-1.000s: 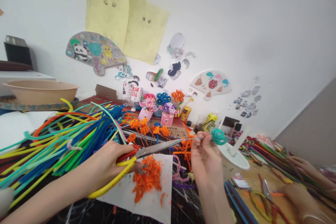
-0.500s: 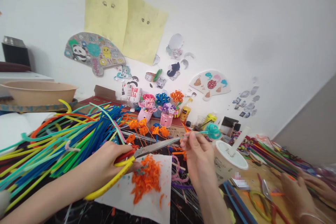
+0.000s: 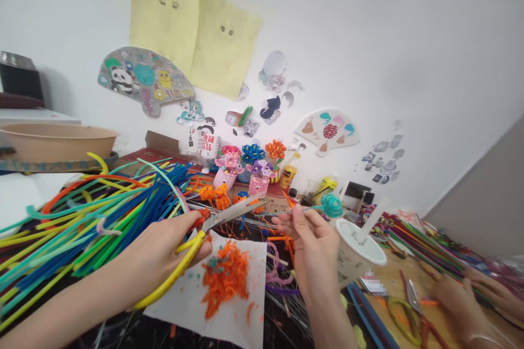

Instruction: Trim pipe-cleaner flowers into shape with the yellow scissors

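Note:
My left hand [image 3: 174, 248] is closed round a pair of scissors [image 3: 216, 218] with yellow and red handles; the blades point up and right. Between the fingertips of my right hand [image 3: 313, 234] is the thin stem of a teal pipe-cleaner flower [image 3: 331, 205], whose fuzzy head sticks out to the right. The stem's other end points left, close to the scissor blades. Below them, a heap of orange fuzz clippings [image 3: 227, 278] with some teal bits lies on a white paper sheet [image 3: 184, 300].
Bundles of coloured pipe cleaners [image 3: 118, 223] spread at left. Small flower pots [image 3: 258, 184] stand at the back near orange flowers [image 3: 221, 196]. A lidded cup with a straw [image 3: 360, 251] is right of my hand. Another person's hands [image 3: 462, 300] work at far right beside other scissors [image 3: 413, 300].
The scissors have moved slightly left and tilted up, away from my right fingertips. The flower's stem now shows left of my fingers. My right hand has shifted only a little.

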The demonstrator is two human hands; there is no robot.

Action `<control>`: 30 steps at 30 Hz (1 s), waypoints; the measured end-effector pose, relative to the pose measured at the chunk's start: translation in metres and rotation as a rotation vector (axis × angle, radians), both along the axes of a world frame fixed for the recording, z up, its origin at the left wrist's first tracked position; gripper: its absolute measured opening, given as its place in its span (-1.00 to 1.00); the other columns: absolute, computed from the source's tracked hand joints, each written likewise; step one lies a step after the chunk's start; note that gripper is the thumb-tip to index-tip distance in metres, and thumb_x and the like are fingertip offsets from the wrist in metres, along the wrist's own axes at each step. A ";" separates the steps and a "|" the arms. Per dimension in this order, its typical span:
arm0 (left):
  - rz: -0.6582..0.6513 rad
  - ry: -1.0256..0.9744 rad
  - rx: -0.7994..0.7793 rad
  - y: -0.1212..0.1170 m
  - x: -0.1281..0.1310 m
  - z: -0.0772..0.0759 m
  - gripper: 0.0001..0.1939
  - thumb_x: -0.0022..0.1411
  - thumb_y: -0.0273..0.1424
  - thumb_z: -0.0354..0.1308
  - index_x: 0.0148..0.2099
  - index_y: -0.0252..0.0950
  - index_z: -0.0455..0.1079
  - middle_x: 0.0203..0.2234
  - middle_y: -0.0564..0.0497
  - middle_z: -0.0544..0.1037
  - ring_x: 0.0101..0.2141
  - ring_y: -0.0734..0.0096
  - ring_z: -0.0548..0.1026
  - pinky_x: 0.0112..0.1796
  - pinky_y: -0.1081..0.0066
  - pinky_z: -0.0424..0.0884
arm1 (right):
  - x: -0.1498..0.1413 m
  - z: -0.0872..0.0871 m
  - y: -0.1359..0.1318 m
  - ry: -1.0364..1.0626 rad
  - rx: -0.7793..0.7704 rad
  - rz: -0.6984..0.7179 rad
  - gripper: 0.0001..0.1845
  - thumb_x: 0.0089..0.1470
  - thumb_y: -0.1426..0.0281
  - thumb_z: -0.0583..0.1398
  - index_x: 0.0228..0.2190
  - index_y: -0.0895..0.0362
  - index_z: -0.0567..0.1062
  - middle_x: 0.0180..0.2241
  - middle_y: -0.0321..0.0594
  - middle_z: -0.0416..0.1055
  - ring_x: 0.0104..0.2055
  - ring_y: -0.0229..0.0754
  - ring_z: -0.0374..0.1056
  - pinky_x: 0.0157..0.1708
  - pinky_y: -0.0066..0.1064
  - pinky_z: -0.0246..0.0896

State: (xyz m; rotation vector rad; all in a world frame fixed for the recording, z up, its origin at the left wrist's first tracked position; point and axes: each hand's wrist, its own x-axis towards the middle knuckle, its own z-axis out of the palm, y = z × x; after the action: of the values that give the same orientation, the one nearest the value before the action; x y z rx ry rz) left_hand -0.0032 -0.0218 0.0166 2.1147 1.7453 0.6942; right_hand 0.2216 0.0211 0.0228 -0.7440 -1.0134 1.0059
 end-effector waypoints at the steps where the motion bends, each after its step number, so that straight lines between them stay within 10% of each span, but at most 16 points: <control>1: 0.034 0.000 0.013 0.000 -0.001 0.000 -0.69 0.15 -0.10 -0.07 -0.27 -0.22 0.26 -0.50 0.05 0.43 -0.48 0.35 0.38 -0.44 0.42 0.22 | 0.000 0.000 0.000 0.003 -0.004 0.000 -0.71 -0.20 0.23 0.39 -0.53 0.19 0.51 -0.57 -0.26 0.52 -0.51 -0.19 0.47 -0.51 -0.44 0.36; 30: -0.071 0.109 0.113 0.007 -0.001 -0.013 -0.58 0.18 0.02 -0.02 -0.40 -0.24 0.32 -0.55 0.07 0.45 -0.56 0.44 0.34 -0.51 0.47 0.08 | 0.001 0.004 0.000 0.180 -0.106 0.167 -0.78 -0.28 0.34 0.44 -0.59 0.19 0.56 -0.57 -0.23 0.54 -0.52 -0.24 0.49 -0.48 -0.48 0.43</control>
State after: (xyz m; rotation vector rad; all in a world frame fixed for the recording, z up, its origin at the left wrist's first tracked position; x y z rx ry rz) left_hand -0.0046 -0.0153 0.0033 2.3194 1.7129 0.6848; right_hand 0.2227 0.0207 0.0265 -0.6500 -0.8816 1.2557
